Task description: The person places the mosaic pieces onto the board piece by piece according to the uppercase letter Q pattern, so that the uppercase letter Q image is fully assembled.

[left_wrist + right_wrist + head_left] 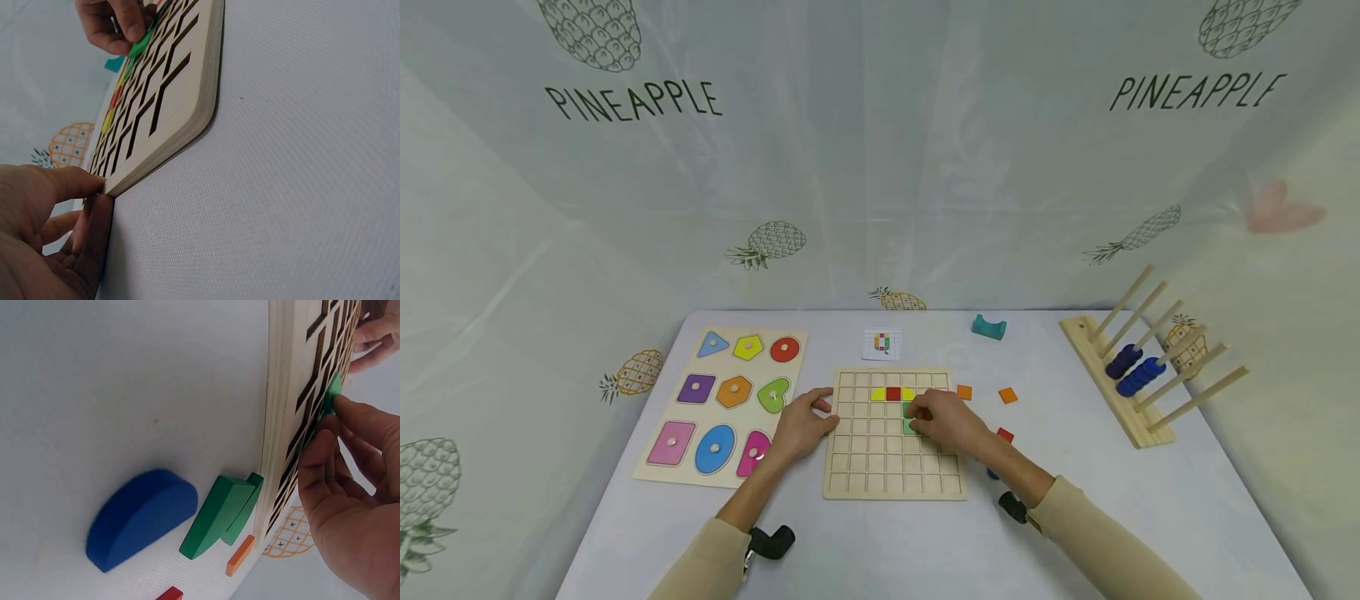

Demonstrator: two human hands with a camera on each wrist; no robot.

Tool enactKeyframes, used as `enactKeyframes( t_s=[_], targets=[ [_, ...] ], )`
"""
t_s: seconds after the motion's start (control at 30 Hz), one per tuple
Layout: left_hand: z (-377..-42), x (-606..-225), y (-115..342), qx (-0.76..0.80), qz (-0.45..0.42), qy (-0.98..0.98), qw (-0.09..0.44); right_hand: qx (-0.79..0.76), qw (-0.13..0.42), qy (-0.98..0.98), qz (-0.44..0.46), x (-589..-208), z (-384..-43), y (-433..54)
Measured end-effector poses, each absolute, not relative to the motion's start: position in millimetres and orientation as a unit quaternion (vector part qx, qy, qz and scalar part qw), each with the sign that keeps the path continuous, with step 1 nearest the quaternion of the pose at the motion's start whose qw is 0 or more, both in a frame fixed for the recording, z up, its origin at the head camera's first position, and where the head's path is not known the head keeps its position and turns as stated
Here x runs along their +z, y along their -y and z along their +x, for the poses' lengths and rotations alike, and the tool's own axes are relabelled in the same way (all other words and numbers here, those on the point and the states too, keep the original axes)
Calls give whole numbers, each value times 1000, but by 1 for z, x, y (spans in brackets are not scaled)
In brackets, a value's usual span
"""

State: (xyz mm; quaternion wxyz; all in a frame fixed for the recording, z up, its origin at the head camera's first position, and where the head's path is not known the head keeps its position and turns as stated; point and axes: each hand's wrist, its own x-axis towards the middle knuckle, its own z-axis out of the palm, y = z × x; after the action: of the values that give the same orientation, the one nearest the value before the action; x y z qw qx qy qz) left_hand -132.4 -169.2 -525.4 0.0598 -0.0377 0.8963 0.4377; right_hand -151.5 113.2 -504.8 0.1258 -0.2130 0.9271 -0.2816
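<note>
A wooden grid board (895, 487) lies flat on the table, with yellow pieces (877, 394), a red square (892, 393) and a green piece (907, 410) in its cells. My left hand (803, 427) grips the board's left edge, thumb and fingertips against it. Over the right part of the grid, my right hand (951, 421) pinches a green piece (333, 392) between thumb and fingertips, low at the cells. Right of the board, a blue rounded piece (144, 515) and two green pieces (215, 515) lie on the table, mostly hidden by the right arm in the head view.
A shape puzzle board (700, 417) lies at the left. A pattern card (881, 343) and a teal curved block (988, 327) are at the back. Orange squares (1008, 396) and a red piece (1005, 434) lie right of the board. A peg stand (1150, 425) stands far right.
</note>
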Motion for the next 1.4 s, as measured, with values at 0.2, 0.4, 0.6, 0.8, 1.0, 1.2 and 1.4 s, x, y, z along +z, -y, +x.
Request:
enactKeyframes(
  t_s=[0.2, 0.4, 0.6, 0.8, 1.0, 1.2, 1.4],
  targets=[
    [-132, -525, 169, 436, -38, -897, 60, -286, 115, -925, -223, -505, -151, -113],
    [-133, -526, 168, 436, -39, -897, 60, -282, 108, -925, -229, -508, -152, -112],
    [-132, -525, 168, 432, -38, -899, 58, -277, 108, -928, -227, -509, -152, -111],
    [-131, -525, 168, 433, -38, -899, 56, -281, 111, -926, -225, -508, -150, -111],
    [-131, -524, 168, 434, -36, -899, 51, -280, 109, -926, -226, -507, -150, -112],
    [-131, -524, 169, 436, -37, -898, 51, -285, 110, -926, -223, -507, -149, -112],
    [-131, -525, 168, 435, -38, -898, 52, -290, 116, -924, -218, -505, -149, -115]
  ],
)
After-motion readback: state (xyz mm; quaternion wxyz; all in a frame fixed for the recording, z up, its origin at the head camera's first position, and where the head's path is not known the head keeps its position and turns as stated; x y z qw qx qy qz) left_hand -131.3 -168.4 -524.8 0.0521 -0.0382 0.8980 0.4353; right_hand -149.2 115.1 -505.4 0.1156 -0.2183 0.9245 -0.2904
